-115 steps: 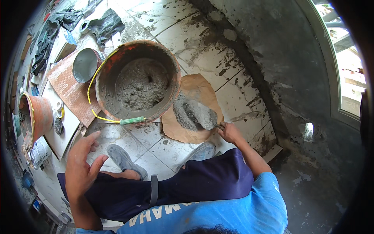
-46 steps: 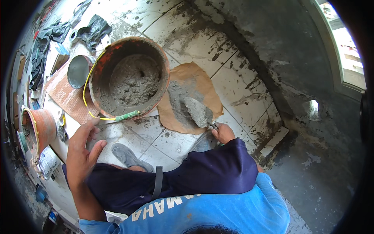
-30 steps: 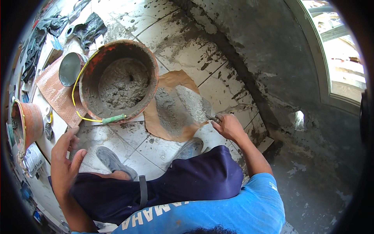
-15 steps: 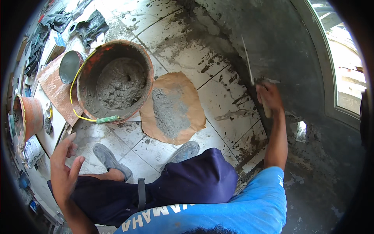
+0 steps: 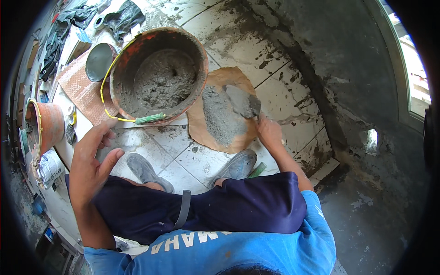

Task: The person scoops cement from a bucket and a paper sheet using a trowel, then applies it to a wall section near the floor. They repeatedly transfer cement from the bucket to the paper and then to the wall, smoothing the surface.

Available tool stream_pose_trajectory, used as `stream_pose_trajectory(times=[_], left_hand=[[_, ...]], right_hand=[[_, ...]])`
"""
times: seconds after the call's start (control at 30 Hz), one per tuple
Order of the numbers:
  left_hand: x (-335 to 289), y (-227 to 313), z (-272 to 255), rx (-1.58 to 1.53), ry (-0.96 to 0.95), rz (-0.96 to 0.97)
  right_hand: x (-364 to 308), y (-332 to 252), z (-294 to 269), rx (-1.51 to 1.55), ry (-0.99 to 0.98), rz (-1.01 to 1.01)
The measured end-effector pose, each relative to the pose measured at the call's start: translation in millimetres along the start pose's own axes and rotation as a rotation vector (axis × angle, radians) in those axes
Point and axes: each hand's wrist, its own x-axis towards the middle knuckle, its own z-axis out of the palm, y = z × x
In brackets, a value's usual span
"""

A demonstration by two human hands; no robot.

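My right hand is closed round the handle of a trowel, whose flat blade lies over the right part of a brown paper sheet. Grey mortar clings to the blade's end. Beside the blade, a heap of dry grey cement powder rests on the paper. My left hand is held in the air at the left, fingers apart and holding nothing. Ahead of it stands a large orange bucket with wet mortar inside and a yellow wire handle with a green grip.
Left of the bucket are a metal tin, a bubble-wrap sheet and a smaller orange bucket. Black plastic lies farther off. A grey plastered wall with a window frame rises at the right. Mortar splashes mark the floor tiles.
My right hand has brought the trowel from the wall at the right down and left to the paper sheet. The left hand stays raised and open.
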Motion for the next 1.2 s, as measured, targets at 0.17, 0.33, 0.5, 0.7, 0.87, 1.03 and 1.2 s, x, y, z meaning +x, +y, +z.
stream_pose_trajectory(times=[0.17,0.33,0.5,0.7,0.87,1.03,1.2], left_hand=[[-8,-7,-7,-0.014,0.015,0.003],[-9,-14,-7,0.024,0.077,0.104],[-8,-14,-6,0.015,0.076,0.067],[-13,-13,-8,0.022,0.083,0.008],[-21,-9,-5,0.036,0.102,-0.080],[-23,-1,4,-0.065,0.104,-0.167],[-29,10,-2,0.012,0.093,-0.207]], right_hand=[[-21,-17,37,0.165,-0.256,-0.049],[-28,-12,11,0.250,-0.308,0.005],[-26,3,-26,0.186,-0.228,0.035],[-25,1,-125,0.192,-0.183,-0.135],[25,30,-172,0.913,-0.773,-0.120],[148,113,-141,0.763,-0.065,0.071],[87,110,-194,0.644,-0.078,0.133]])
